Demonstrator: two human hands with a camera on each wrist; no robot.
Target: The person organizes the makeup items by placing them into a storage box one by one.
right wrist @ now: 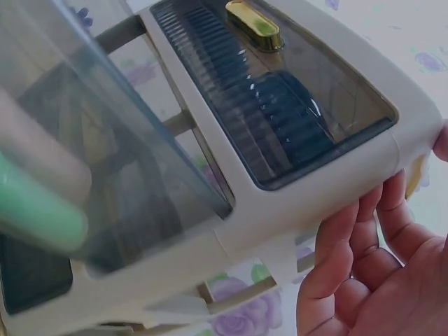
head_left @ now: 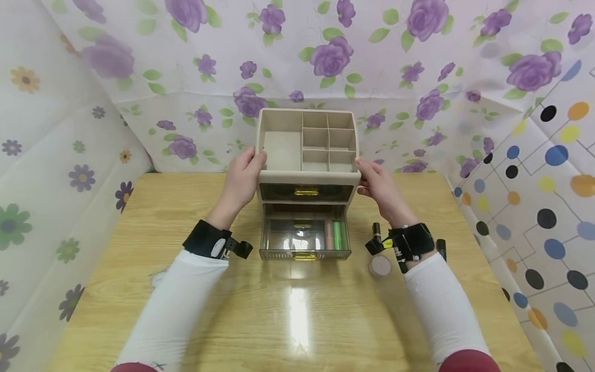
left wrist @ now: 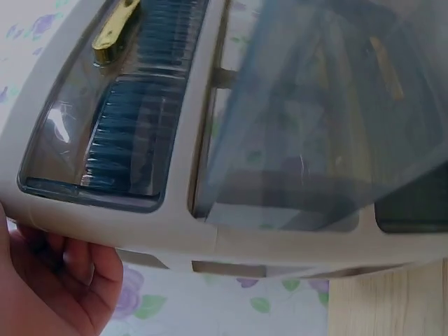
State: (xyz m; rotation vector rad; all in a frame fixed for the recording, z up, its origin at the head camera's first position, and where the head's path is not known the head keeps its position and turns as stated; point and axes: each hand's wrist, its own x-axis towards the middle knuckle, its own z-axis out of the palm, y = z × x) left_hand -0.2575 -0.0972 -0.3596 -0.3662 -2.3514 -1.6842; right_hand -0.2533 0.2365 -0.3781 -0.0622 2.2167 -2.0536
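Observation:
A cream cosmetic organizer point(head_left: 309, 179) stands at the far middle of the table, with divided compartments on top. My left hand point(head_left: 240, 181) grips its left side, thumb near the top rim. On the opposite side my right hand point(head_left: 382, 192) holds the body, its curled fingers point(right wrist: 336, 241) against the edge in the right wrist view. The upper drawer point(left wrist: 133, 133) is closed, with dark ribbed items behind its clear front. Below it a see-through drawer point(head_left: 274, 254) is pulled out, containing a pink tube point(head_left: 329, 235) and a green tube point(head_left: 337, 235).
By my right wrist are a dark lipstick-like tube point(head_left: 376, 231) and a round pale pot point(head_left: 380, 265). A black tube point(head_left: 441, 248) lies farther right. Something clear point(head_left: 158, 278) is partly hidden by the left sleeve. Patterned sheets point(head_left: 288, 62) hang behind and beside the wooden table point(head_left: 260, 310).

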